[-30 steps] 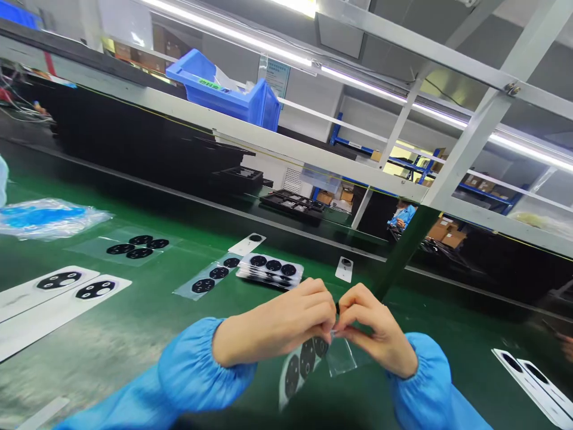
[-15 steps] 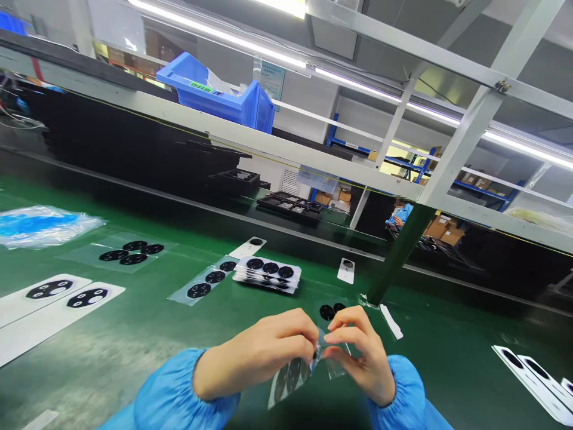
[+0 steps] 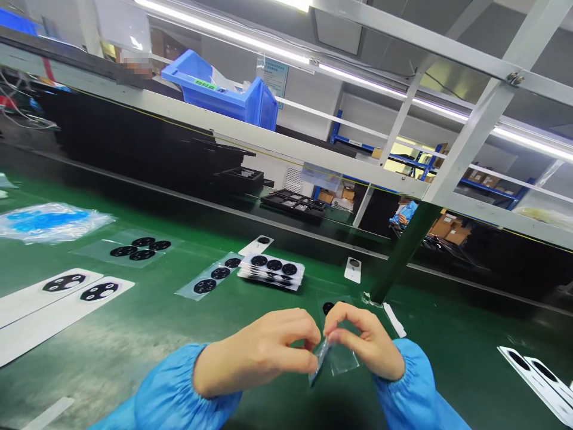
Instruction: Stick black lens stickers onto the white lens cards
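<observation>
Head camera view, looking down at a green workbench point(image 3: 134, 346): two hands in blue sleeves meet just above it, near the bottom centre. The left hand point(image 3: 268, 349) and right hand point(image 3: 364, 340) are both curled, fingertips pinched together on a small clear film strip point(image 3: 319, 362) hanging between them. Farther back on the bench lies a stack of white cards point(image 3: 271, 270) with black discs, beside a clear sheet point(image 3: 210, 278) with similar discs.

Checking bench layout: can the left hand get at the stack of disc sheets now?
Probably yes: the stack lies ahead of the left hand over bare green mat, but it is busy pinching clear film.
</observation>
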Motion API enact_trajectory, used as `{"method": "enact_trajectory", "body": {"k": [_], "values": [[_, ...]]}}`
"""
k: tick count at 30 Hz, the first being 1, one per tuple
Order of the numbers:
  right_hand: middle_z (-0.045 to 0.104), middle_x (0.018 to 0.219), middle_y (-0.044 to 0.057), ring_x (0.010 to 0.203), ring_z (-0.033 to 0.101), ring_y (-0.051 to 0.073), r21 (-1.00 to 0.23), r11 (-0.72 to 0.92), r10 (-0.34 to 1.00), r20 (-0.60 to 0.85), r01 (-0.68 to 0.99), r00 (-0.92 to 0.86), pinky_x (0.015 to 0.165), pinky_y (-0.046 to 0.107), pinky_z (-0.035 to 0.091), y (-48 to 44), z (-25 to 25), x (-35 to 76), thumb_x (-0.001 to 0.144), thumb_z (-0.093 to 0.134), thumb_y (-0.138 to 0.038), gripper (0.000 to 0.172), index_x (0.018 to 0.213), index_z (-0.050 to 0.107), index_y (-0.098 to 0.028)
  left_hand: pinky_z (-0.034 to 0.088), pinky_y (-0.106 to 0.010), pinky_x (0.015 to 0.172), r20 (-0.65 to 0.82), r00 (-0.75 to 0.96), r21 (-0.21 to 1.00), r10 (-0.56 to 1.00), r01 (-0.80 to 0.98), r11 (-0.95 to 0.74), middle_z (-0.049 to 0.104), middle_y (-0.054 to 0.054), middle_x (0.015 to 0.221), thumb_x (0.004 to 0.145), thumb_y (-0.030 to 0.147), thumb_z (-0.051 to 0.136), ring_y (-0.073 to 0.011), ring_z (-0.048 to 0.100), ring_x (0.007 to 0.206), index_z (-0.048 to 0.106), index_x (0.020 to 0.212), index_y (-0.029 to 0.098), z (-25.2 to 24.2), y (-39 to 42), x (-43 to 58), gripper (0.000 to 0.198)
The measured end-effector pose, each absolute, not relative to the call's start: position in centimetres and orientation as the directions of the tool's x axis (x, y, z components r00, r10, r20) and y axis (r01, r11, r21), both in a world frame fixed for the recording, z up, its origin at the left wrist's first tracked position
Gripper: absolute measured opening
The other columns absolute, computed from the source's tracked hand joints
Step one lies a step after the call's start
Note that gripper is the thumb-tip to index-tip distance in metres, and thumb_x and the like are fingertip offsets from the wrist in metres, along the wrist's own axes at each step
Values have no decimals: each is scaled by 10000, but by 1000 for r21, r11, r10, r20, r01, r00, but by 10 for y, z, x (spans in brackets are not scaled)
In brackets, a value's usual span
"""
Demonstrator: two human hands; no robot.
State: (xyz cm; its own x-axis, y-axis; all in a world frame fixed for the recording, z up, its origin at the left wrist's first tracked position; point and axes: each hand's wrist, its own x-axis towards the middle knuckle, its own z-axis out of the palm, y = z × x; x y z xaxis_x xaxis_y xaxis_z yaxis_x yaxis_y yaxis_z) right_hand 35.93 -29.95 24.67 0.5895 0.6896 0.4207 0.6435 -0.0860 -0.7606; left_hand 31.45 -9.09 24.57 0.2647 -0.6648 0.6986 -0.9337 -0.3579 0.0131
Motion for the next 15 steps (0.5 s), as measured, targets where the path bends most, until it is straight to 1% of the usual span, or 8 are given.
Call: {"method": "enact_trajectory", "body": {"k": [2, 4, 6, 7, 8, 9, 12, 15], "values": [[582, 700, -9, 636, 537, 116, -891, -61, 702, 283, 450, 654, 642, 274, 443, -295, 244, 362, 854, 591, -420, 244, 831, 581, -178, 425, -232, 657, 693, 242, 1, -680, -942, -335, 578, -29, 733, 951, 116, 357, -130, 510, 698, 568, 783, 201, 247, -91, 316, 282], [540, 654, -35, 577, 498, 96, -952, -12, 710, 207, 305, 673, 601, 252, 422, -290, 241, 364, 819, 627, -422, 260, 847, 552, -175, 437, -249, 685, 688, 224, 10, -690, -954, -300, 620, -51, 769, 965, 136, 317, -143, 513, 719, 563, 802, 192, 247, -92, 317, 300], [519, 624, -48, 561, 484, 93, -961, 13, 702, 206, 277, 682, 592, 248, 415, -288, 238, 363, 821, 621, -384, 218, 845, 538, -184, 444, -261, 725, 691, 208, 31, -693, -965, -259, 656, -67, 823, 975, 156, 288, -154, 526, 764, 562, 834, 181, 247, -92, 317, 309], [528, 642, -40, 586, 499, 101, -945, 8, 690, 242, 328, 682, 614, 257, 424, -289, 238, 361, 841, 591, -345, 163, 851, 546, -189, 444, -264, 747, 691, 206, 43, -692, -968, -246, 664, -69, 838, 978, 165, 285, -158, 531, 790, 561, 845, 177, 248, -92, 318, 306], [553, 698, -19, 643, 527, 116, -907, -7, 676, 306, 421, 670, 647, 273, 435, -290, 239, 359, 862, 551, -296, 101, 861, 564, -196, 442, -263, 761, 692, 208, 53, -691, -970, -238, 664, -67, 839, 980, 173, 286, -159, 534, 808, 562, 848, 174, 248, -92, 317, 306], [577, 791, 9, 735, 552, 137, -841, -28, 665, 388, 541, 638, 696, 295, 446, -292, 240, 357, 876, 508, -239, 88, 872, 589, -206, 440, -261, 762, 695, 213, 57, -686, -968, -243, 658, -64, 826, 980, 179, 289, -157, 533, 809, 564, 841, 175, 248, -92, 317, 308], [539, 1108, 46, 1018, 507, 199, -528, -83, 679, 591, 845, 436, 850, 373, 436, -302, 244, 349, 839, 448, -103, 270, 922, 646, -265, 419, -254, 691, 712, 251, 43, -655, -948, -316, 616, -41, 764, 973, 174, 325, -148, 502, 738, 579, 808, 191, 249, -91, 315, 303], [519, 1164, 47, 1056, 471, 219, -286, -115, 722, 633, 951, 278, 896, 403, 426, -308, 246, 345, 792, 482, -56, 356, 1015, 628, -291, 377, -253, 617, 714, 276, 18, -644, -926, -377, 571, -20, 708, 958, 158, 379, -141, 458, 675, 591, 788, 202, 249, -89, 313, 275]]}}
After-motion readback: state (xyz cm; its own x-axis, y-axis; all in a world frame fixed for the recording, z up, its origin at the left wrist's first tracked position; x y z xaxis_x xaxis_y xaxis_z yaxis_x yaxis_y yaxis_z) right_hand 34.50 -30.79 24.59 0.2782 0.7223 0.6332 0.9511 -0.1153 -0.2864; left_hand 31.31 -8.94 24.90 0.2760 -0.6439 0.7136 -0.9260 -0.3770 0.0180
